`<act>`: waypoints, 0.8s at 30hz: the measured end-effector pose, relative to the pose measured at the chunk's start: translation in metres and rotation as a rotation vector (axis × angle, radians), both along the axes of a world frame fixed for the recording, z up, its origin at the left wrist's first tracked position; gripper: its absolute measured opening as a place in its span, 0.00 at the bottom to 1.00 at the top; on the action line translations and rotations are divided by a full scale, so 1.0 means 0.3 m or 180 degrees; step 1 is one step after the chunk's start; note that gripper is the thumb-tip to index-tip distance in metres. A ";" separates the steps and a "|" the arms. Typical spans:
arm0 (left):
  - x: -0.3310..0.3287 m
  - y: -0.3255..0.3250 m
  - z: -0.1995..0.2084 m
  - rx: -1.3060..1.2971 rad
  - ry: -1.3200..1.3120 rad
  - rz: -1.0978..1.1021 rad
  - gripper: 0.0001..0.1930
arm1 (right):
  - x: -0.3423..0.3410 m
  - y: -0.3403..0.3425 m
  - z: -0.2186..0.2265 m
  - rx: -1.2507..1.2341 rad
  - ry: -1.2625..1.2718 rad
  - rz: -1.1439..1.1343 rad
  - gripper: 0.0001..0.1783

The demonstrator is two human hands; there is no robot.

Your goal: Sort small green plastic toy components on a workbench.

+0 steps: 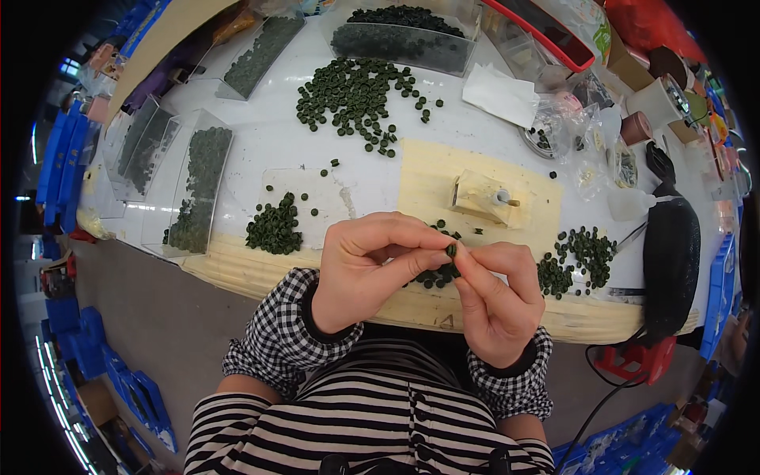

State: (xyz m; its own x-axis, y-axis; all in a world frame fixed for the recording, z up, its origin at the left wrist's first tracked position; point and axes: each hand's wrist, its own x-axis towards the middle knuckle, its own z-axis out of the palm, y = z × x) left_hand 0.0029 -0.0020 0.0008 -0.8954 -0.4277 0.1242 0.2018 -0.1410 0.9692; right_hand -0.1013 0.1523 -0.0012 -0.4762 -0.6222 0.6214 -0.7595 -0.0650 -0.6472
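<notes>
Between my fingertips, just above the table's front edge, is a small dark green round piece (451, 250). My left hand (360, 273) is closed, pinching it from the left with thumb and forefinger. From the right, my right hand (503, 301) meets it, closed with thumb and fingertips at the piece. Part of a pile of like pieces (435, 277) shows beneath my fingers; the rest is hidden by my hands. Beyond them, a pale block with a short metal pin (480, 199) stands on a yellowish sheet (423, 170).
More green pieces lie in a left pile (274, 226), a right pile (590, 255) and a wide far heap (348, 91). Clear bins (194, 190) of pieces stand at the left and back. A folded white tissue (500, 93), a red-edged phone (546, 36) and a black padded object (671, 265) lie farther right.
</notes>
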 end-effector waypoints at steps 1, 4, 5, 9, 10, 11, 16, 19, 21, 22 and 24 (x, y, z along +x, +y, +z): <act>0.000 0.000 0.001 -0.0014 0.0007 -0.0001 0.10 | 0.000 0.000 0.000 -0.0011 0.0001 -0.0006 0.20; 0.000 0.000 0.002 -0.0049 0.0017 -0.0005 0.10 | 0.001 0.002 0.001 -0.0029 -0.0035 -0.0007 0.20; 0.001 0.000 0.002 -0.0062 0.0013 -0.0004 0.10 | 0.001 0.003 0.001 -0.0033 -0.0053 -0.0004 0.20; 0.002 0.002 -0.001 -0.0052 0.0016 0.0011 0.10 | 0.003 0.002 -0.001 -0.0043 -0.0054 -0.0012 0.19; 0.001 0.002 0.000 -0.0058 0.0010 0.0006 0.10 | 0.003 0.003 0.000 -0.0033 -0.0048 -0.0022 0.19; -0.001 0.003 0.002 -0.0064 0.0004 0.0001 0.10 | 0.004 0.003 0.000 -0.0023 -0.0043 -0.0032 0.19; 0.000 0.005 -0.001 -0.0084 0.0063 0.0012 0.10 | 0.005 -0.001 -0.002 -0.0055 0.0032 -0.0065 0.19; 0.001 0.004 0.003 -0.0057 0.0013 0.0000 0.10 | 0.006 -0.002 -0.001 -0.0054 0.0039 -0.0074 0.19; 0.001 0.007 0.003 -0.0045 -0.0015 0.0015 0.10 | 0.006 -0.001 0.001 -0.0048 0.0029 -0.0080 0.19; 0.002 0.005 0.002 -0.0051 -0.0008 -0.0021 0.10 | 0.006 -0.001 0.002 -0.0043 0.0022 -0.0081 0.19; 0.005 -0.002 -0.002 -0.0065 0.0009 -0.0092 0.11 | 0.008 0.000 0.003 -0.0035 -0.0002 -0.0093 0.19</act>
